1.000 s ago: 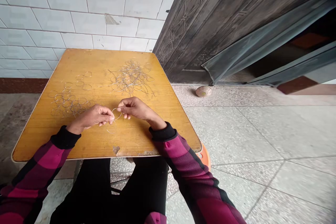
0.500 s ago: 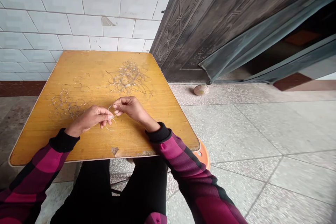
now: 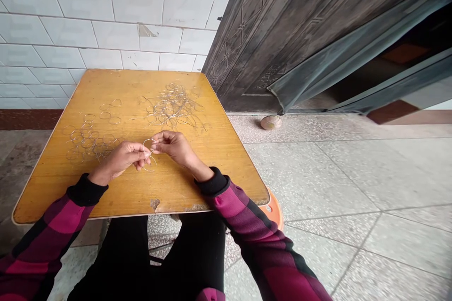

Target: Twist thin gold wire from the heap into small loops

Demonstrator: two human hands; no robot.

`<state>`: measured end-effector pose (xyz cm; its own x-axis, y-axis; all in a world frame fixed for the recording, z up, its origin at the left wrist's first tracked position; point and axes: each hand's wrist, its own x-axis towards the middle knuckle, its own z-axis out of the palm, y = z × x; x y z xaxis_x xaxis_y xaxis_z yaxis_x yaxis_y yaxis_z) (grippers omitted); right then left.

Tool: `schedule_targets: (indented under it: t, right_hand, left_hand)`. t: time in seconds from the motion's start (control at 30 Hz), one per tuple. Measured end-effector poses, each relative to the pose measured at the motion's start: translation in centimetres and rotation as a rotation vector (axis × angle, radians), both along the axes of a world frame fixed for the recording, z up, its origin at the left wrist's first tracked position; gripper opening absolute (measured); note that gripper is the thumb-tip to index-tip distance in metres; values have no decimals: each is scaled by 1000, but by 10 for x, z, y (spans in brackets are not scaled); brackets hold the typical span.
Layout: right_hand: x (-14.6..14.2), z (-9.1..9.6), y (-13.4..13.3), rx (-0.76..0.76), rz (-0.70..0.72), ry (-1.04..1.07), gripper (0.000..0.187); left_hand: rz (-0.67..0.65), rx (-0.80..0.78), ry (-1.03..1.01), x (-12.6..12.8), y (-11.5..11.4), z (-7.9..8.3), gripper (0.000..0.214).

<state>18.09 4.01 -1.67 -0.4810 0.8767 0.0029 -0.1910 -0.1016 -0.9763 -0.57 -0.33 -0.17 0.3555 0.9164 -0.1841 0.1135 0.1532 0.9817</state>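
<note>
My left hand (image 3: 122, 159) and my right hand (image 3: 172, 147) meet above a yellow wooden tabletop (image 3: 183, 183), their fingertips pinching a thin wire ring (image 3: 150, 149). A second ring (image 3: 150, 164) hangs linked below it, close to the wood. Further left, a tangle of linked wire rings (image 3: 88, 145) lies near my left hand. A looser group of rings (image 3: 109, 110) sits beyond it. The largest wire mesh (image 3: 173, 107) spreads over the far middle of the table.
White tiled wall (image 3: 106, 9) rises behind the table. A dark embossed metal door (image 3: 282, 42) stands to the right, with a grey-green curtain (image 3: 353, 61) hanging across its opening. A small round ball (image 3: 270, 122) rests on the speckled floor (image 3: 335, 188). An orange stool (image 3: 273, 209) shows past the table corner.
My hands have drawn slightly closer together, the right hand moving left. The rings between my fingers have shifted a little. The view has moved slightly.
</note>
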Motion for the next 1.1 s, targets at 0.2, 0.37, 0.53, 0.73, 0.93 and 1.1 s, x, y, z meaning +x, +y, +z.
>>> schedule_targets:
  t: [0.2, 0.37, 0.53, 0.73, 0.93, 1.1]
  right_hand:
    - [-3, -2, 0, 124, -57, -45, 37]
    - [-7, 2, -8, 210, -23, -115, 28]
    - [-14, 5, -16, 94, 32, -35, 28]
    - [-15, 6, -16, 65, 40, -56, 27]
    - [-13, 4, -15, 61, 57, -72, 25]
    - [-7, 9, -13, -149, 61, -5, 20]
  left_hand:
    - [247, 115, -115, 7, 2, -3, 14]
    - [478, 190, -271, 10, 5, 2, 15]
    - [520, 156, -370, 11, 7, -2, 16]
    - [480, 348, -195, 5, 6, -4, 14]
    - [332, 423, 30, -3, 7, -2, 18]
    - [308, 477, 138, -7, 3, 2, 22]
